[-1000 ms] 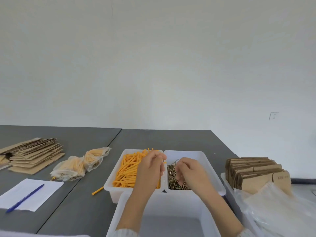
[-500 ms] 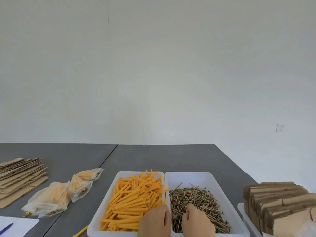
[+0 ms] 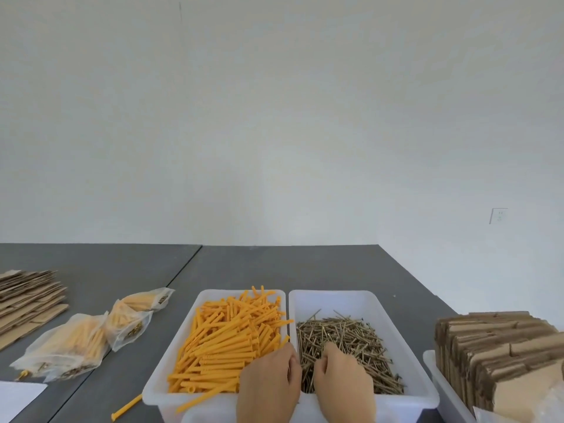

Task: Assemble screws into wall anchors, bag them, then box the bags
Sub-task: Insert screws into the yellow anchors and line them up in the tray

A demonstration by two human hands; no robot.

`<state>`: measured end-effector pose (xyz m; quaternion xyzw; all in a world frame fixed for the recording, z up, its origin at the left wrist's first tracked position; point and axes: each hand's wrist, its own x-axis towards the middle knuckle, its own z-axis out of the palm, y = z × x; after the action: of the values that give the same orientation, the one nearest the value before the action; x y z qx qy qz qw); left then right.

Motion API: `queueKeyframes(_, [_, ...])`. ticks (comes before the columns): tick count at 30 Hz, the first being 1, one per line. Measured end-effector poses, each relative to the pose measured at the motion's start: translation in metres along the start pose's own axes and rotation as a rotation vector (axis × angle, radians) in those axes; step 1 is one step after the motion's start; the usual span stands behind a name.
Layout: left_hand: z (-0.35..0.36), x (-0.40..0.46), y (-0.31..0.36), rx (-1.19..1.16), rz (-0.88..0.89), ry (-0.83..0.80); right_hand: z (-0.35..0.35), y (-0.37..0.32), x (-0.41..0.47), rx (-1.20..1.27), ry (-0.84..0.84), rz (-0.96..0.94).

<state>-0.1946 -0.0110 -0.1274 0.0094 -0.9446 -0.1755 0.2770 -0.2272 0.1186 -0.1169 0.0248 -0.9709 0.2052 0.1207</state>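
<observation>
A person's two hands are working at the near ends of two white bins set side by side on a grey table [image 3: 274, 264], the left bin [image 3: 195, 306] heaped with orange wall anchors [image 3: 225, 340] and the right bin [image 3: 381, 303] holding a tangle of brass-coloured screws [image 3: 351, 343]. The left hand [image 3: 268, 389] is lying over the shared rims, fingers curled downward; an anchor tip is showing just beyond its knuckles, but whether the hand is gripping that anchor cannot be told. The right hand [image 3: 343, 386] is dipping curled fingers into the screws, apparently picking one out, though no pinch is visible. The hands are meeting at the divide, likely so that a screw can go straight into an anchor without travel. Filled plastic bags [image 3: 76, 340] are lying on the table to the left, well apart from the bins, with flattened cardboard [image 3: 27, 297] stacked beyond them and a sheet of white paper [image 3: 15, 398] at the near left corner. One stray anchor [image 3: 126, 409] is lying on the table just beside the left bin. Folded carton blanks [image 3: 494, 349] are standing upright in another tray [image 3: 439, 383] on the right, close to the table's edge. Bare tabletop is stretching behind the bins and between bins and bags, leaving room for carrying finished pieces leftward.
</observation>
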Motion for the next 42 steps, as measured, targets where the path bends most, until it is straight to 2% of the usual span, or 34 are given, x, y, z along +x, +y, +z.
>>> queueKeyframes(6, [-0.012,-0.002,0.002,0.007,0.069,-0.001,0.006,0.008,0.003,0.042,0.028,-0.016])
queueKeyframes(9, [-0.022,0.001,-0.006,0.07,0.034,0.033,0.003,0.01,0.009,0.02,-0.059,-0.045])
queueKeyframes(12, [-0.03,0.0,-0.016,0.244,-0.027,0.022,-0.002,0.01,0.012,-0.049,-0.194,-0.094])
queueKeyframes(15, [-0.03,-0.008,-0.016,0.395,-0.044,-0.01,-0.002,0.012,0.013,-0.085,-0.29,-0.104])
queueKeyframes(18, [-0.026,-0.011,-0.015,0.451,-0.175,-0.097,-0.004,0.013,0.016,-0.082,-0.379,-0.097])
queueKeyframes(20, [-0.025,-0.011,-0.015,0.419,-0.222,-0.137,-0.005,0.012,0.019,-0.075,-0.413,-0.086])
queueKeyframes(25, [-0.02,-0.013,-0.023,0.229,-0.16,-0.134,-0.001,0.013,0.018,-0.051,-0.353,-0.062])
queueKeyframes(29, [-0.019,-0.013,-0.022,0.153,-0.164,-0.113,0.002,0.014,0.014,0.022,-0.227,-0.053])
queueKeyframes(34, [-0.024,-0.011,-0.023,-0.049,-0.151,-0.129,0.002,0.015,0.009,0.116,-0.065,-0.046])
queueKeyframes(42, [-0.036,-0.008,-0.029,-0.365,-0.176,-0.141,-0.002,0.016,0.01,0.366,-0.037,-0.018])
